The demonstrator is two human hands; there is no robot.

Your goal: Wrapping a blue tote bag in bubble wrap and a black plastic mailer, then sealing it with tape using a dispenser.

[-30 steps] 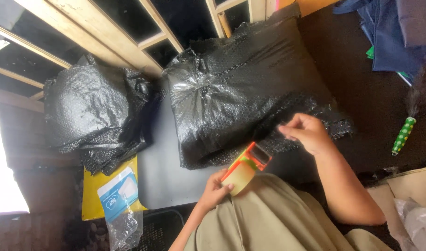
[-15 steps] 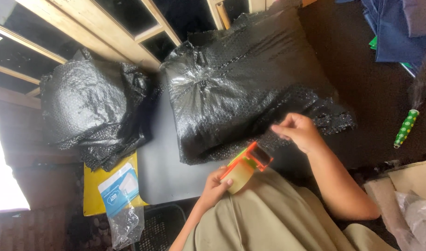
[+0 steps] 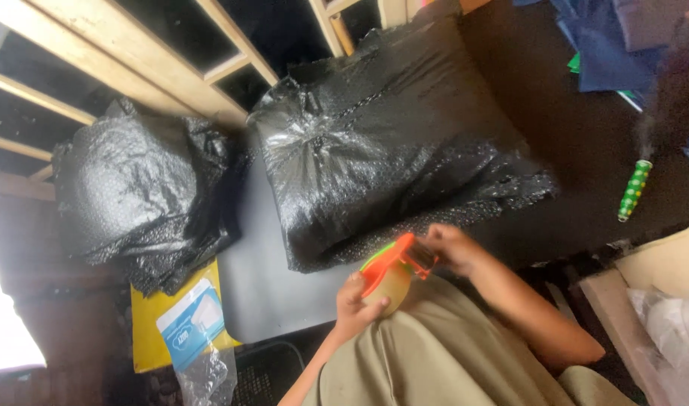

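1. A large black bubble-wrap parcel lies on the grey table, just above both hands.
2. A second crumpled black bubble-wrap bundle sits well to the left of the hands, against the pale wooden slats.
3. A flat yellow padded envelope with a white-and-blue label lies below that bundle, left of the left hand.
4. The orange-and-green tape dispenser with its roll of clear tape sits between the two hands, over the person's lap.
5. The left hand has its grip clamped round the roll from below.
6. The right hand pinches the dispenser's front end, grip closed on it.
7. A green white-dotted stick lies well off to the right.
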